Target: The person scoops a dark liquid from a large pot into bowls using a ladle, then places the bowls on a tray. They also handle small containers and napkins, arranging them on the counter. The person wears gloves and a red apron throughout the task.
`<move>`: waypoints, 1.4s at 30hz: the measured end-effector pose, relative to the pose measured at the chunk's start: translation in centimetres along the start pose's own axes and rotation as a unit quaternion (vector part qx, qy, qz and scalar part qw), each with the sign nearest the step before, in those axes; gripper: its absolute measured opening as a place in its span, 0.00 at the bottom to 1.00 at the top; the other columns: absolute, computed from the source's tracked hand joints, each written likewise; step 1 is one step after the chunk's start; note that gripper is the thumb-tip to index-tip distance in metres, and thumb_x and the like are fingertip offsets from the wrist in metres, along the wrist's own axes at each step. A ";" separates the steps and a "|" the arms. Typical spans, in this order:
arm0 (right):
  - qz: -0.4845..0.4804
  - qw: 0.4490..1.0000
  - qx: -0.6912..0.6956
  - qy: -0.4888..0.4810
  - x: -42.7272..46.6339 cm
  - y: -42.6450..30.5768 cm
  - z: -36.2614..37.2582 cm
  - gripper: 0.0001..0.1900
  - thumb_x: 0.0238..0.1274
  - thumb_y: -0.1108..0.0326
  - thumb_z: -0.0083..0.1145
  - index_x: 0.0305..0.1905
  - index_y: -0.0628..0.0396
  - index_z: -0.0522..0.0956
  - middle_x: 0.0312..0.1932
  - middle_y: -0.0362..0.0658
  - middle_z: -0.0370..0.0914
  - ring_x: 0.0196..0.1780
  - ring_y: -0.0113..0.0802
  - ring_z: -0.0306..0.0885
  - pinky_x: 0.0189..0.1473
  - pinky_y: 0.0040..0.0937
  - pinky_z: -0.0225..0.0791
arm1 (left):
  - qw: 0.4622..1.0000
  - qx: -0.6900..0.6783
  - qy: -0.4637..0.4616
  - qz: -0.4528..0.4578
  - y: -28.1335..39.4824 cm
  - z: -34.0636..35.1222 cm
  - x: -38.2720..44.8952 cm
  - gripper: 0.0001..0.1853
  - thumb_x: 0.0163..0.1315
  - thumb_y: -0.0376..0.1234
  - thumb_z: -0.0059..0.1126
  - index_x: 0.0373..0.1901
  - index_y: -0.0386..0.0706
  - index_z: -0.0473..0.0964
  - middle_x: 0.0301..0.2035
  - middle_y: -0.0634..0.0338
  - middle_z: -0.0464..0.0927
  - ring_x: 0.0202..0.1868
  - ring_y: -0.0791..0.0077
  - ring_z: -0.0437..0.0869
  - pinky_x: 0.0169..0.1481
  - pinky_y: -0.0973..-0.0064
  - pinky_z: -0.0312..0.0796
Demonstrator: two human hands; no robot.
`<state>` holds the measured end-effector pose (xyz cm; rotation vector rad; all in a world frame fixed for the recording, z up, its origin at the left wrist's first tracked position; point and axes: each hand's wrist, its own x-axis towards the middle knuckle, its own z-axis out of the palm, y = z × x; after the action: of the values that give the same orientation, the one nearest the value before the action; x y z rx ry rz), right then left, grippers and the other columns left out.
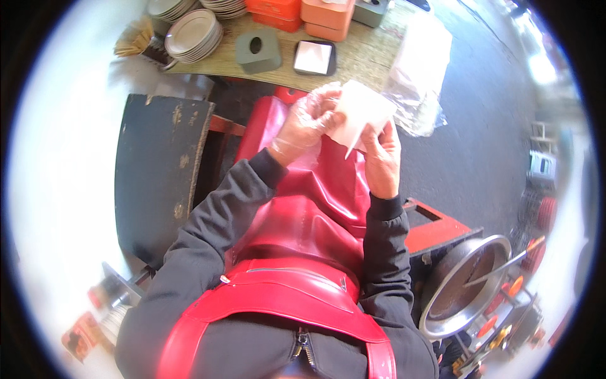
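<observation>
White paper napkins point(362, 111) are held up between my hands, over the red apron on my lap, with one corner hanging down. My left hand point(307, 121), in a clear plastic glove, grips their left edge. The fingers and thumb of my right hand point(382, 158) pinch the lower right side; no glove shows on it. Ahead on the wooden table point(279, 80), a dark holder base point(330, 70) carries a white napkin stack point(312, 57). Left of it sits a grey-green napkin box cover point(258, 51) with an oval hole. A clear plastic package point(419, 71) with white contents lies at the table's right end.
Stacked plates point(194, 35), a holder of chopsticks point(135, 40), and orange boxes point(326, 19) stand along the table. A dark board point(161, 175) is at my left. To my right, a large metal bowl point(466, 284) holds brown contents and a long-handled utensil.
</observation>
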<state>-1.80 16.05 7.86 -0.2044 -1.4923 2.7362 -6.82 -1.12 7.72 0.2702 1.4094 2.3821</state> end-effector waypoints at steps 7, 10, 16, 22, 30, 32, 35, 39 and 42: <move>0.051 0.996 0.061 0.026 0.2 1.8 -2.2 0.14 0.74 0.75 0.54 0.61 0.60 0.73 0.55 0.43 0.80 0.55 0.30 0.81 0.57 0.31 0.76 | 0.945 0.266 0.190 0.025 2.5 -11.4 5.4 0.19 0.73 0.31 0.56 0.63 0.36 0.72 0.49 0.53 0.82 0.39 0.72 0.87 0.39 0.76 0.81; 0.027 1.000 -0.006 0.013 -0.2 2.1 -2.6 0.16 0.66 0.75 0.55 0.58 0.58 0.75 0.51 0.41 0.80 0.50 0.27 0.80 0.50 0.26 0.76 | 0.914 0.328 0.235 0.037 3.0 -20.5 9.0 0.10 0.70 0.31 0.56 0.49 0.40 0.79 0.29 0.63 0.79 0.28 0.75 0.83 0.30 0.72 0.76; 0.045 0.998 0.022 0.024 0.5 2.8 -2.3 0.19 0.68 0.75 0.57 0.62 0.61 0.74 0.57 0.37 0.79 0.57 0.23 0.76 0.60 0.26 0.70 | 0.915 0.252 0.277 -0.152 1.6 -28.9 14.0 0.09 0.68 0.43 0.56 0.35 0.50 0.75 0.28 0.64 0.76 0.26 0.70 0.79 0.24 0.69 0.69; 0.060 0.997 -0.015 0.055 0.6 2.4 -2.2 0.18 0.69 0.77 0.54 0.62 0.61 0.74 0.56 0.38 0.79 0.57 0.23 0.76 0.59 0.26 0.71 | 0.851 0.432 0.251 -0.164 2.4 -28.1 14.9 0.13 0.69 0.31 0.46 0.46 0.35 0.79 0.20 0.57 0.72 0.13 0.66 0.74 0.15 0.66 0.62; 0.005 0.998 -0.040 0.058 0.7 -2.1 -1.1 0.18 0.66 0.83 0.45 0.58 0.61 0.75 0.49 0.41 0.81 0.48 0.25 0.80 0.50 0.26 0.76 | 0.992 -0.021 0.123 0.015 3.9 -22.2 2.5 0.13 0.70 0.34 0.56 0.53 0.44 0.79 0.42 0.66 0.84 0.43 0.77 0.85 0.45 0.71 0.80; -0.063 0.989 -0.125 0.043 1.1 -3.9 0.7 0.12 0.71 0.78 0.49 0.55 0.64 0.76 0.47 0.42 0.82 0.48 0.24 0.80 0.50 0.24 0.74 | 0.983 -0.120 0.128 -0.049 2.8 -17.2 1.4 0.12 0.71 0.35 0.57 0.52 0.45 0.80 0.42 0.66 0.84 0.42 0.76 0.86 0.44 0.72 0.80; -0.139 0.921 -0.350 0.098 1.3 -6.4 4.1 0.08 0.67 0.74 0.56 0.49 0.64 0.77 0.35 0.47 0.80 0.38 0.25 0.79 0.40 0.27 0.73 | 0.987 -0.097 0.111 -0.063 0.7 -10.3 0.3 0.17 0.71 0.37 0.59 0.59 0.43 0.75 0.45 0.63 0.83 0.45 0.73 0.85 0.50 0.70 0.81; -0.251 0.706 -0.653 0.111 1.1 -7.6 7.4 0.17 0.60 0.60 0.65 0.48 0.60 0.79 0.35 0.60 0.81 0.39 0.63 0.81 0.42 0.46 0.76 | 0.959 -0.272 0.018 -0.081 -1.2 -5.7 -0.5 0.22 0.71 0.38 0.60 0.65 0.44 0.70 0.53 0.60 0.79 0.53 0.70 0.82 0.59 0.63 0.79; -0.264 0.663 -0.688 0.135 0.9 -8.0 7.4 0.19 0.59 0.57 0.66 0.47 0.61 0.79 0.34 0.60 0.82 0.38 0.62 0.82 0.42 0.47 0.76 | 0.922 -0.369 -0.029 -0.117 -2.6 -4.5 -0.5 0.22 0.72 0.38 0.60 0.64 0.47 0.70 0.57 0.62 0.77 0.59 0.67 0.80 0.61 0.58 0.78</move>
<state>-3.97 14.29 18.42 -0.1142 -2.5368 0.6535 -7.36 -3.83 3.22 -0.0314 0.4071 2.4705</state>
